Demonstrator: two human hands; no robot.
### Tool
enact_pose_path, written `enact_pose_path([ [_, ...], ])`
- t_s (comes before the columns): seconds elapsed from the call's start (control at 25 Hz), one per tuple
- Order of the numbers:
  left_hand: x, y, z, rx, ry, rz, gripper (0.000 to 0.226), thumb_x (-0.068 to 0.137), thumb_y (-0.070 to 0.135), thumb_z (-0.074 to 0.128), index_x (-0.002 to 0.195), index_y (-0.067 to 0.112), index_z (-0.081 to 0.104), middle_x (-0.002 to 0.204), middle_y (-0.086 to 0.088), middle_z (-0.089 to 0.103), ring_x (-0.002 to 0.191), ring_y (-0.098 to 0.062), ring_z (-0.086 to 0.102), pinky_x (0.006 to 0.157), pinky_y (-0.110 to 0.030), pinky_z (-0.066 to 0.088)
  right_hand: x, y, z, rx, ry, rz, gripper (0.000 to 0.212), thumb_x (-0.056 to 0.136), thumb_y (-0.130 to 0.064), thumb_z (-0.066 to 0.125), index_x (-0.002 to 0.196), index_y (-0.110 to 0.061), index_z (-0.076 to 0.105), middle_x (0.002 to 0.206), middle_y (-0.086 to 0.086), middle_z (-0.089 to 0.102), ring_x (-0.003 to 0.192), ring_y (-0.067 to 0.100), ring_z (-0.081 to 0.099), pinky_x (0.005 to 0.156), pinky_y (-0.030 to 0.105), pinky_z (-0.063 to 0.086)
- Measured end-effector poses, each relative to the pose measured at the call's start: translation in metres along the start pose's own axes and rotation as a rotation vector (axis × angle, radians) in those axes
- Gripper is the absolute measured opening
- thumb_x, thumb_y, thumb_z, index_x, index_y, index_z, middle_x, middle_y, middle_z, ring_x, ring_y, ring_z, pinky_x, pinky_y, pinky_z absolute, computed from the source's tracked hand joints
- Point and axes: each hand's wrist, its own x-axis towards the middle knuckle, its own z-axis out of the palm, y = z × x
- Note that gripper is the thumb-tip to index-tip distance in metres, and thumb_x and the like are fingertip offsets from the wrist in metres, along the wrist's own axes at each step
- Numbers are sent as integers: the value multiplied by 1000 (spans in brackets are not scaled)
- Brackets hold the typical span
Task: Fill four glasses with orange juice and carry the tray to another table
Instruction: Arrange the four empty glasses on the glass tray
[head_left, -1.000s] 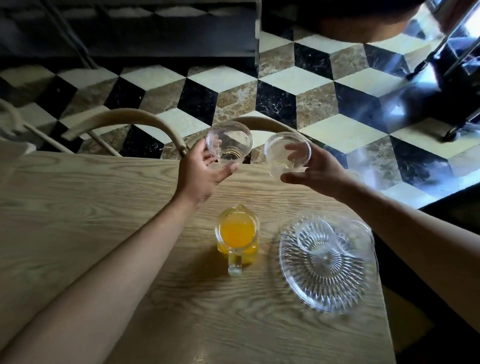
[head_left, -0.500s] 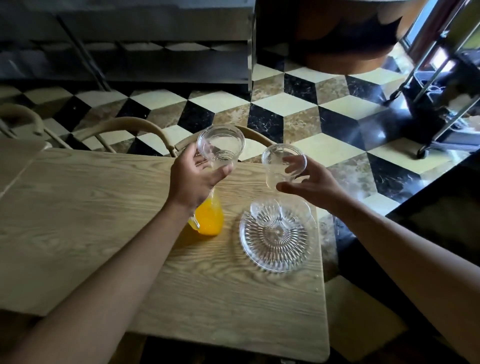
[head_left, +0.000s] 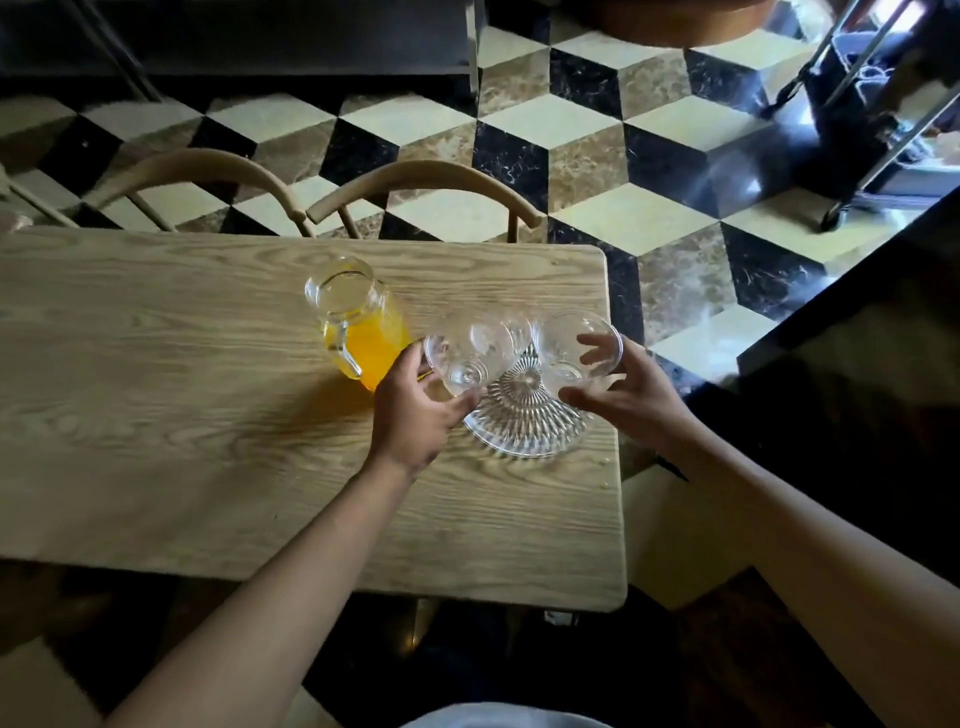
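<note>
A ribbed round glass tray (head_left: 524, 421) lies near the right end of the wooden table (head_left: 182, 415). My left hand (head_left: 415, 410) grips a clear empty glass (head_left: 470, 353) over the tray's left edge. My right hand (head_left: 623, 389) grips a second clear empty glass (head_left: 579, 345) over the tray's right side. Whether either glass touches the tray I cannot tell. At least one more clear glass (head_left: 517, 325) shows behind them on the tray's far part. A glass jug (head_left: 358, 322) half full of orange juice stands just left of the tray, close to my left hand.
Two curved wooden chair backs (head_left: 421, 179) stand against the table's far edge. The floor is cube-patterned tile (head_left: 597, 135). A wheeled metal cart (head_left: 857, 119) stands at the upper right and a dark counter (head_left: 857, 364) borders the right side.
Both hands have brought their glasses down and nearer, from above the table's far edge to over the tray. The view has pulled back, showing more of the table.
</note>
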Motion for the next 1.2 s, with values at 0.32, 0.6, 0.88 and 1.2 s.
enact_pose_path([
  [0.32,-7,-57,23,-21,-64,-122,64,69,24,97,117,40,57,121,14,67,112,9,65,108,-39,55,-24,50,36,-45,127,86,73,72,-20,93,137,-17,58,124,9,65,115,24,63,100,48,52],
  [0.6,-7,-82,48,-31,-102,-164,84,68,18,96,141,18,54,136,-4,66,126,-13,64,112,-42,52,-24,70,50,-113,174,118,75,71,-19,93,137,-12,59,124,4,63,113,18,61,96,45,53],
  [0.88,3,-93,55,-47,-130,-223,88,65,29,94,142,14,55,134,0,65,117,10,62,108,-29,52,-18,80,54,-163,169,118,74,70,-21,93,136,-13,59,123,0,62,114,12,58,97,21,43],
  [1.2,1,-100,58,9,-135,-203,84,67,15,97,141,15,57,139,-7,66,130,-15,62,112,-41,52,-18,78,56,-248,161,122,74,69,-23,94,134,-14,60,122,4,64,116,26,54,105,50,40],
])
